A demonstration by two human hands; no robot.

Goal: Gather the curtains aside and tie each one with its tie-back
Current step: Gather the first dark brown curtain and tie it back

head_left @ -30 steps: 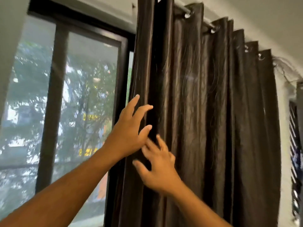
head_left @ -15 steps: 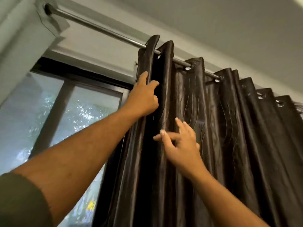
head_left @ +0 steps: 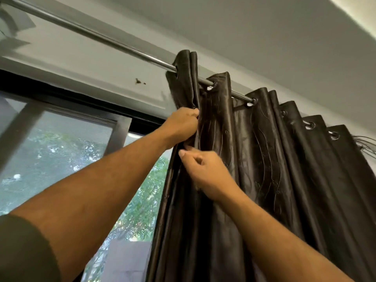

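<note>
Both arms were raised high. Left hand [head_left: 182, 124] was closed in a fist on the leading fold of the dark brown curtain [head_left: 264, 169], just below the rod [head_left: 114, 42]. Right hand [head_left: 205, 171] was right beneath it, fingers curled and pinching the same edge fold, thumb up. The curtain hung by metal eyelets on the rod, bunched in pleats toward the right end, covering the right part of the window [head_left: 57, 151]. Left panes were uncovered, green trees outside. Dark sleeve [head_left: 22, 253] on the left upper arm.
</note>
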